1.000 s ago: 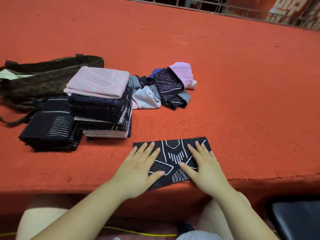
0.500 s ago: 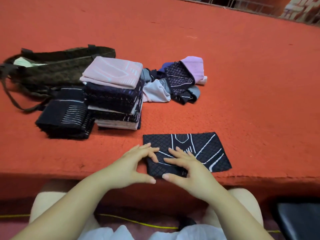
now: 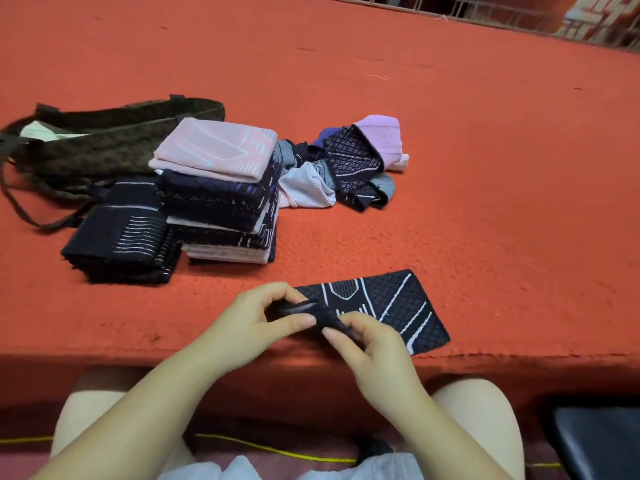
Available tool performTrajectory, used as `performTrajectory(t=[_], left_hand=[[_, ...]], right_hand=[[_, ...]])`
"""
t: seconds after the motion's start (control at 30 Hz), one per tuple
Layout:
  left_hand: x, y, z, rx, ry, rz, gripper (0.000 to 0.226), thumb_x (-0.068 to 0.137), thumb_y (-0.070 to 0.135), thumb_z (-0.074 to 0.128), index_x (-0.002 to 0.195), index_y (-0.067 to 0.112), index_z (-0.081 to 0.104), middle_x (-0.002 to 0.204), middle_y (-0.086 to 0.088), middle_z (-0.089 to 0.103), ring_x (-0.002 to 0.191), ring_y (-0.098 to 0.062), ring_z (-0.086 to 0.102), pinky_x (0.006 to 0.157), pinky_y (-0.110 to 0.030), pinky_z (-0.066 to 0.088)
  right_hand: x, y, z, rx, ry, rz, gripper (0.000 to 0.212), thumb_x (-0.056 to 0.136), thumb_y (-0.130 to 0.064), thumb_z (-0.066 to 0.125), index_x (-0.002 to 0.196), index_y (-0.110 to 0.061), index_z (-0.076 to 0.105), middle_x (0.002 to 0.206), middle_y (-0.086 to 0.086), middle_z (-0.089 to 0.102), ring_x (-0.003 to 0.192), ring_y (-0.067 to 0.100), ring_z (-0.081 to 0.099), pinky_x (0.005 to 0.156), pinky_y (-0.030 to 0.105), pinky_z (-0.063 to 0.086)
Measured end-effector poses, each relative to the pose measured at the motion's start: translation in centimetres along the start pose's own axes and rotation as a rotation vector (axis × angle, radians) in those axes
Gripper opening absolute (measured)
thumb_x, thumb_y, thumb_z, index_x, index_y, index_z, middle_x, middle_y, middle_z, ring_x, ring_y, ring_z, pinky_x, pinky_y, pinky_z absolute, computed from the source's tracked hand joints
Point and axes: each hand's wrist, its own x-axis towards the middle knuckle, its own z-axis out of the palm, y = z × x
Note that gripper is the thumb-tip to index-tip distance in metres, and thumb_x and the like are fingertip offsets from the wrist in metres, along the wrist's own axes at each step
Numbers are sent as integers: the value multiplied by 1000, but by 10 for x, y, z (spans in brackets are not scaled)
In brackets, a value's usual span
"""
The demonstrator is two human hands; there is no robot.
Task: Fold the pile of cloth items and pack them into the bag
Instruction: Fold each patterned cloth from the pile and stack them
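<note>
A dark patterned cloth is being folded at the table's near edge.

Head view: its left end is pinched and lifted by the left hand and right hand, seemingly to be folded over; its long axis runs left to right, tilted slightly.

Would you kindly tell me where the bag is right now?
In the head view, the dark bag lies at the far left of the red table, just behind the folded cloth stacks.
</note>
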Motion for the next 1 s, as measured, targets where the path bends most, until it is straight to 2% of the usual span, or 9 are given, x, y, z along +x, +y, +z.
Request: performTrajectory(t=[0.07, 0.17, 0.27, 0.37, 0.47, 0.57, 0.73, 0.87, 1.0], left_hand=[[0, -5, -9, 94, -14, -1, 39, 63, 58, 68, 94, 34, 62, 99, 20, 66, 95, 2, 60, 88, -16, 42], [4, -11, -15, 56, 39, -23, 49, 66, 48, 79, 106, 28, 58, 107, 22, 65, 102, 4, 59, 94, -14, 40], [13, -8, -7, -205, 14, -70, 40, 73, 18, 77, 108, 19, 58, 109, 17, 69, 105, 1, 61, 92, -13, 43], [28, -4, 8, -261, -9, -67, 35, 76, 16, 68, 110, 9, 59, 110, 9, 70, 107, -3, 61, 92, -14, 44], [44, 8, 22, -238, -34, -55, 28, 82, 22, 69, 98, 2, 58, 98, 0, 70, 96, -9, 62, 88, -21, 47], [61, 15, 37, -176, -45, -59, 16, 84, 21, 67, 95, 13, 60, 91, 4, 70, 88, -7, 62, 86, -26, 47], [77, 8, 55, 181, -94, -137, 28, 79, 36, 72, 104, 30, 61, 103, 13, 68, 95, -7, 64, 94, -37, 48], [81, 7, 64, 396, -96, -88, 38, 83, 33, 69, 119, 30, 59, 112, 9, 60, 109, -10, 53, 101, -31, 39], [84, 9, 69, 482, -149, -80, 48, 83, 37, 69, 128, 31, 55, 110, 5, 54, 110, -14, 49, 103, -34, 36]], right_hand=[[-1, -3, -9, 357, -3, 106, 8, 91, -15, 62, 89, -10, 68, 84, -7, 73, 81, 1, 64, 76, 17, 46], [1, 2, -19, 718, 2, 205, 29, 90, -20, 62, 106, 3, 64, 107, 13, 71, 103, 22, 65, 94, 33, 48], [1, 4, -24, 933, -13, 252, 40, 87, -21, 58, 118, 4, 60, 117, 17, 66, 113, 29, 61, 101, 38, 45], [-1, 7, -30, 965, 24, 249, 37, 85, -14, 65, 118, 2, 60, 115, 16, 67, 109, 26, 64, 93, 33, 51], [0, 11, -40, 898, 192, 259, 40, 75, -7, 76, 112, -5, 60, 103, 12, 72, 93, 22, 68, 72, 24, 54], [0, 17, -55, 684, 368, 291, 40, 77, -2, 73, 110, -18, 58, 86, 6, 74, 72, 19, 68, 57, 25, 51], [-9, 36, -70, 18, 395, 246, 54, 75, -18, 79, 117, -34, 50, 73, -6, 63, 67, 3, 63, 65, 24, 50], [-11, 44, -76, -164, 383, 283, 61, 75, -25, 78, 126, -34, 46, 75, -11, 61, 70, -1, 59, 61, 17, 42], [-11, 49, -80, -266, 372, 305, 63, 72, -26, 80, 127, -28, 49, 78, -11, 54, 73, 6, 56, 62, 23, 39]])
